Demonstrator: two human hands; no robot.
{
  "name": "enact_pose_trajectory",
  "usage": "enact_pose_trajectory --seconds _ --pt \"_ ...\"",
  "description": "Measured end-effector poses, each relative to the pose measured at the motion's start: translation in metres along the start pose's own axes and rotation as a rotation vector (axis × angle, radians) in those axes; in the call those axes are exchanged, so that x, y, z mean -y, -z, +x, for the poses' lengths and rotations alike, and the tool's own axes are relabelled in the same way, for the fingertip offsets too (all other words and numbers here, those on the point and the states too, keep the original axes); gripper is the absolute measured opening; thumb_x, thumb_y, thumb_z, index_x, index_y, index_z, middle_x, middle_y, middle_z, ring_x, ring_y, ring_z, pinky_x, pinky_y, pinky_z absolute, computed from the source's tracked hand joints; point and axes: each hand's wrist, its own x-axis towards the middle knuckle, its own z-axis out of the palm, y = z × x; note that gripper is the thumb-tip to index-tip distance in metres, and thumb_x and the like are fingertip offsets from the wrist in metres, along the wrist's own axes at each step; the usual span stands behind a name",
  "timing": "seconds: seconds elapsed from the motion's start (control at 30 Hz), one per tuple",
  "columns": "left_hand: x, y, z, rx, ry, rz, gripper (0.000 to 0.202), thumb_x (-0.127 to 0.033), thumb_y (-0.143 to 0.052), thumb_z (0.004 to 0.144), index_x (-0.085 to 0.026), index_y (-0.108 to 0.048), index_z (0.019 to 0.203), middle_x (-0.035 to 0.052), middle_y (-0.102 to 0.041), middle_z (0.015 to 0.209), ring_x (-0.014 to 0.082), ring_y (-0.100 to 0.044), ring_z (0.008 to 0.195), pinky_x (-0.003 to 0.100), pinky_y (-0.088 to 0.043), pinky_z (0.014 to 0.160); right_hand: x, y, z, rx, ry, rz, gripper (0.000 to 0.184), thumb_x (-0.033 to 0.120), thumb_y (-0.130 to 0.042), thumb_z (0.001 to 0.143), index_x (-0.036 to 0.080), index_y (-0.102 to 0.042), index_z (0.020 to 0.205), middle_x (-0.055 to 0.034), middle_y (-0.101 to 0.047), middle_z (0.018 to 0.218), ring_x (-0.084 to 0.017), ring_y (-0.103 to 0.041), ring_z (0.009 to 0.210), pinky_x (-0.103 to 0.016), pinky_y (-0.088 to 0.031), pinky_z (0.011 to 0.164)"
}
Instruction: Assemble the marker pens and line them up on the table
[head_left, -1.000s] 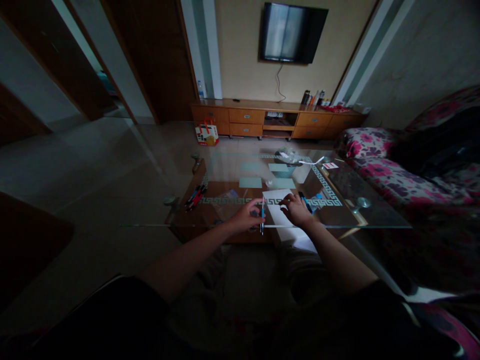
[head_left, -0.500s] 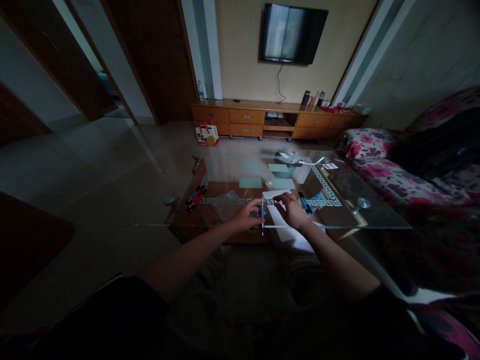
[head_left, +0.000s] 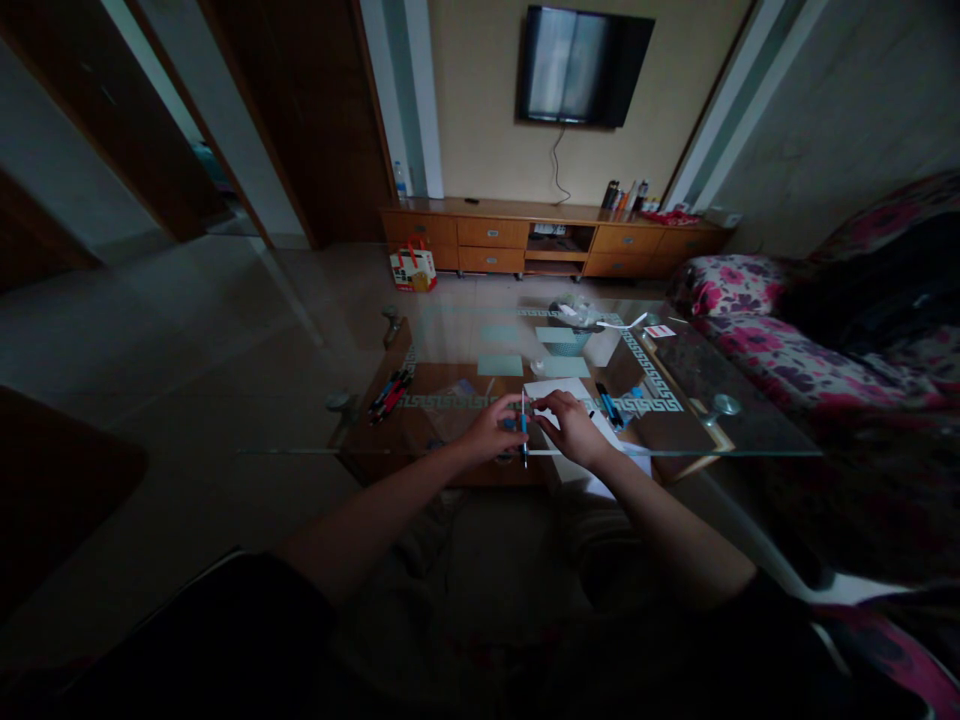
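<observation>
My left hand point(head_left: 491, 430) is closed around a blue pen point(head_left: 524, 426), which stands roughly upright over the near edge of the glass table. A thin pale part shows at the pen's top and a dark end below the fingers. My right hand point(head_left: 568, 428) is right beside the pen's upper part, fingers curled and pinched together. Whatever may be between those fingertips is too small to make out. A small dark tip point(head_left: 591, 414) shows just behind the right hand. White paper point(head_left: 556, 388) lies under the right hand.
On the glass table point(head_left: 450, 330), red and black pens point(head_left: 390, 397) lie left and blue pens point(head_left: 609, 405) right. Farther back are a bowl with clear plastic point(head_left: 575, 312) and a red-white card point(head_left: 659, 331). A flowered sofa point(head_left: 757, 340) borders the right side.
My right hand has moved left and closer to the pen, its fingers drawing together. The dark tip behind it has come into view. My left hand stays nearly still with the pen.
</observation>
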Motion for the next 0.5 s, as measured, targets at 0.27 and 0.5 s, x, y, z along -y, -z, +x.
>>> enact_pose_trajectory --seconds 0.27,0.5 --pt "-0.0013 0.0011 0.0 0.027 -0.007 0.0 0.069 -0.017 -0.078 0.069 -0.024 -0.048 0.131 0.0106 -0.064 0.114 0.0096 -0.064 0.065 0.023 -0.055 0.056 0.0008 -0.0006 0.0001 0.002 0.015 0.037 0.019 0.025 -0.056 0.093 0.021 -0.065 0.109 -0.0095 -0.063 0.105 -0.024 -0.056 0.098 -0.037 -0.045 0.086" --pt "-0.0038 -0.0005 -0.002 0.024 -0.01 0.016 0.069 -0.016 -0.077 0.07 -0.025 -0.047 0.132 0.0101 -0.063 0.115 0.0094 -0.064 0.065 0.022 -0.054 0.057 0.0026 0.0006 -0.0004 -0.002 0.044 0.112 0.018 0.023 -0.057 0.092 0.019 -0.066 0.107 -0.0092 -0.062 0.103 -0.022 -0.057 0.095 -0.035 -0.047 0.086"
